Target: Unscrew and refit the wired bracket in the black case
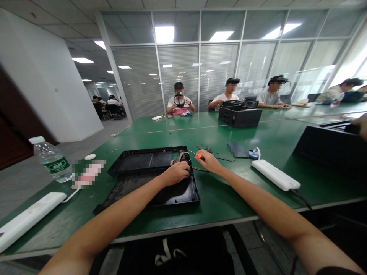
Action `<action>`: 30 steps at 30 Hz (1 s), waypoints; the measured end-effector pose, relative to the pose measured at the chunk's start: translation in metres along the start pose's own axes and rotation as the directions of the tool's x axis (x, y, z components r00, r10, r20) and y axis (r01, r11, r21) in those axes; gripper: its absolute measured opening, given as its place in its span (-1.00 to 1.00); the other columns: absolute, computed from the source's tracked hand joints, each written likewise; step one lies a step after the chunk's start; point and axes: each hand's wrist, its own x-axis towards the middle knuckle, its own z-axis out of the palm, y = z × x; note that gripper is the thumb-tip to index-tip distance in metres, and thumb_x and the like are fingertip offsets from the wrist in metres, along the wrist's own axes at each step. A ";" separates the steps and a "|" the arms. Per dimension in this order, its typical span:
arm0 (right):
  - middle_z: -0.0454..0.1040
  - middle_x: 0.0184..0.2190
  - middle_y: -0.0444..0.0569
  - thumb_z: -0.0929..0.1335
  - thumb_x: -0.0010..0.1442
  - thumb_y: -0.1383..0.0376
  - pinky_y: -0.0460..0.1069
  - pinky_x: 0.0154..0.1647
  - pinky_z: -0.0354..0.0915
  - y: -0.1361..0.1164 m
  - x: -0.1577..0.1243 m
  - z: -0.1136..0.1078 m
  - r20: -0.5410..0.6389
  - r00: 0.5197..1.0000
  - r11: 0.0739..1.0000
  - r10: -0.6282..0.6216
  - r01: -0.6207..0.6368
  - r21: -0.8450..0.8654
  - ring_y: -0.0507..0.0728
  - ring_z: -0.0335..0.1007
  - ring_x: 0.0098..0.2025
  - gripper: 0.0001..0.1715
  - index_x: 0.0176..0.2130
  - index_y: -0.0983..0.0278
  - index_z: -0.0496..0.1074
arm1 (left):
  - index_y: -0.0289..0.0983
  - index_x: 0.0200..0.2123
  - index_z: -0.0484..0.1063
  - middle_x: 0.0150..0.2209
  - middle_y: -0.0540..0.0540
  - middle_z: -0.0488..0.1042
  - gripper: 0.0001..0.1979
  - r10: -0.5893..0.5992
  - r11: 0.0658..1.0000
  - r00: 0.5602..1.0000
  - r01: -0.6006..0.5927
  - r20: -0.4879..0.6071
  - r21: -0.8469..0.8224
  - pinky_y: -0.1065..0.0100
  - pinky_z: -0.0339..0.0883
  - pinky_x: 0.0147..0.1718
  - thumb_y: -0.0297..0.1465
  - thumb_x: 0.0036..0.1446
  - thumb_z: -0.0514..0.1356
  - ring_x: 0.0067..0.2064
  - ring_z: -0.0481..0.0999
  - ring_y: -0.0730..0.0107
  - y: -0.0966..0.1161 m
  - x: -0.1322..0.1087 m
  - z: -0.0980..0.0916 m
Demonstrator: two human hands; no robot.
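Note:
A black plastic case (137,160) lies opened flat before me, its two shallow halves side by side. At its right end my left hand (179,172) is closed, fingers curled down on a small dark part with wires, mostly hidden under them. A bundle of reddish wires (183,156) loops just beyond these fingers, and a few strands run out to the right. My right hand (210,162) grips a screwdriver (200,156) with an orange and black handle. The thin shaft points left toward the wired corner; whether its tip touches anything cannot be made out.
A water bottle (54,160) and a white power strip (31,217) stand left; another white power strip (275,175) lies right. Dark scraps (205,149) lie beyond the case. Black boxes (240,114) stand farther off. Several people sit across the green table (160,130).

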 end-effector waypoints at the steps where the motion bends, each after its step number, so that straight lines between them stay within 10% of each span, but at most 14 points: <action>1: 0.37 -0.34 0.00 0.20 0.19 0.26 -0.04 -0.25 0.20 0.000 0.000 0.000 0.024 1.000 1.000 -0.005 0.005 -0.004 0.07 0.28 -0.31 -0.82 -0.33 0.29 0.32 | -0.28 -0.38 0.43 -0.21 -0.10 0.36 -0.83 0.011 1.000 1.000 -0.011 0.010 0.002 0.29 0.14 -0.01 -0.44 0.17 0.05 -0.09 0.27 0.34 0.000 0.000 -0.001; 30: 0.38 -0.39 -0.02 0.20 0.20 0.21 -0.06 -0.29 0.17 -0.001 0.000 -0.007 0.037 0.998 0.998 0.045 -0.043 -0.051 0.07 0.28 -0.35 -0.78 -0.34 0.28 0.32 | -0.27 -0.31 0.49 -0.29 -0.08 0.45 -0.82 -0.171 0.983 0.985 0.170 -0.013 -0.064 0.37 0.19 -0.15 -0.41 0.17 0.08 -0.20 0.35 0.39 -0.011 0.015 0.005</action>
